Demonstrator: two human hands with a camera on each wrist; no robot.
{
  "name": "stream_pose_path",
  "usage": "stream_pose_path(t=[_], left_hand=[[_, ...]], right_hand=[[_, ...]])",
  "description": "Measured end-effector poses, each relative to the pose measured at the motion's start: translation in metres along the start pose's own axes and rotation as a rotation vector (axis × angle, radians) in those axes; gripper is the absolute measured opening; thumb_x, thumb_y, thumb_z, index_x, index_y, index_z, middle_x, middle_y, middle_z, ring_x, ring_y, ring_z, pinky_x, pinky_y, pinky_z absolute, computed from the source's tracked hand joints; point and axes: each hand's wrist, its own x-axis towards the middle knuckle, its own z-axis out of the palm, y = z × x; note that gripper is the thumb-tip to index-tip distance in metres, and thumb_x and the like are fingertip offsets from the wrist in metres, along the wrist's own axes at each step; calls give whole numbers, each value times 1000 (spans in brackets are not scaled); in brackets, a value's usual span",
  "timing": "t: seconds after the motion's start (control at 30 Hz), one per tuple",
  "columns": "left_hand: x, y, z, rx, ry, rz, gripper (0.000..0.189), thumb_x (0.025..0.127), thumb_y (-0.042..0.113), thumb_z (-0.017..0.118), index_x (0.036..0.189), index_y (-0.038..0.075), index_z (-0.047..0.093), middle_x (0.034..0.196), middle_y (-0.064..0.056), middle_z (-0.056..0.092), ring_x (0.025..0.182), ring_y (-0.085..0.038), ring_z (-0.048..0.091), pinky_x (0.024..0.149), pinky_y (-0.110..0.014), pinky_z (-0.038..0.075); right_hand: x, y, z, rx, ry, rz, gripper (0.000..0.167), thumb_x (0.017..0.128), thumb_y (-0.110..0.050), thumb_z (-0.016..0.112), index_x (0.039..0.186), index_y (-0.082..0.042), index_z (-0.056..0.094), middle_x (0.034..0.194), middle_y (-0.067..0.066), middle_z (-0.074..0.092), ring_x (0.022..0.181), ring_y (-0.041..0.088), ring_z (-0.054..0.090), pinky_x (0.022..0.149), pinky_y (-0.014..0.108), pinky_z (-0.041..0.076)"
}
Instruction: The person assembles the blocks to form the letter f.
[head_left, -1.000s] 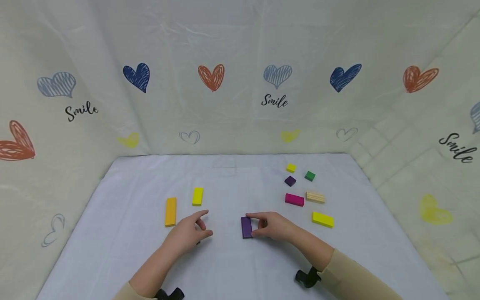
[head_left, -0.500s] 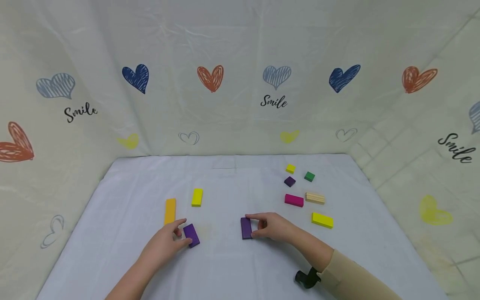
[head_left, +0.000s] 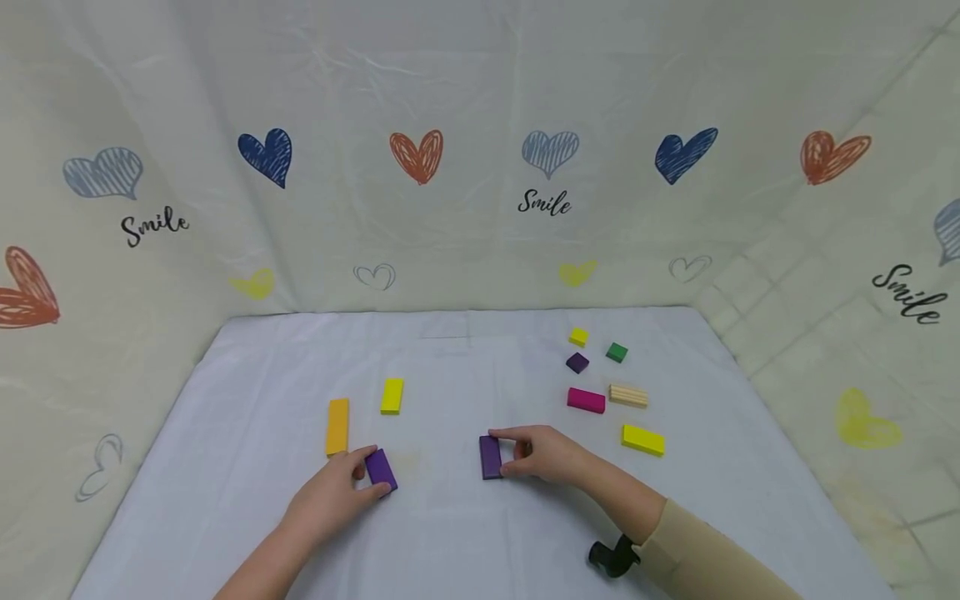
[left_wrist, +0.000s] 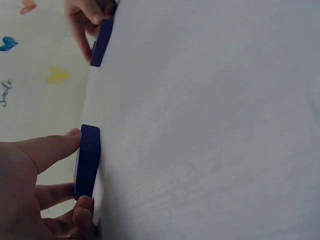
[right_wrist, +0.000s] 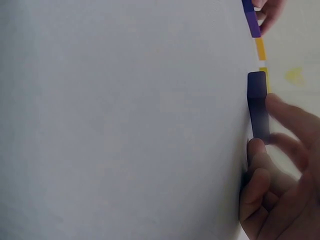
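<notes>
Two purple wooden blocks lie apart on the white cloth in the head view. My left hand (head_left: 326, 498) pinches the left purple block (head_left: 382, 470), which is slightly turned, thumb at its near end and index finger at its far end. In the left wrist view this block (left_wrist: 88, 162) sits between thumb and fingers. The right purple block (head_left: 491, 457) is held by my right hand (head_left: 551, 454), index finger at the far end and thumb at the near corner. Seen from the right wrist, that block (right_wrist: 258, 107) stands close against the cloth between the fingertips.
An orange block (head_left: 337, 427) and a yellow block (head_left: 392, 396) lie beyond my left hand. To the right are a yellow block (head_left: 642, 439), a magenta block (head_left: 586, 400), a ridged natural-wood block (head_left: 627, 395), and small green (head_left: 617, 352), purple (head_left: 577, 362) and yellow (head_left: 578, 337) pieces.
My left hand has moved left and toward me, bringing the left purple block into view. Its index finger has since come down onto the block's far end. The right hand stays in place.
</notes>
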Motion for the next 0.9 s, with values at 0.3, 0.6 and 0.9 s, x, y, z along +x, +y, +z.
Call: stream_pose_path(t=[0.3, 0.6, 0.9], left_hand=[[-3, 5, 4, 27, 65, 23, 71, 78, 44, 82, 139, 19, 57, 110, -1, 61, 87, -16, 57, 77, -42, 51], [-1, 9, 10, -69, 77, 43, 63, 81, 25, 82, 138, 21, 55, 98, 4, 63, 71, -13, 50, 61, -30, 41], [3, 6, 3, -219, 30, -18, 44, 94, 22, 69, 136, 29, 59, 106, 0, 65, 81, -14, 57, 68, -30, 51]], right_hand=[[1, 0, 0, -10, 3, -6, 59, 86, -31, 78, 141, -30, 57, 81, -3, 59, 78, 15, 53, 62, 24, 45], [1, 0, 1, -15, 6, 3, 59, 86, -30, 78, 141, -31, 57, 81, -4, 59, 76, 14, 53, 61, 23, 45], [0, -2, 1, -10, 15, 15, 58, 84, -32, 79, 139, -33, 59, 80, -3, 59, 76, 15, 52, 60, 24, 44]])
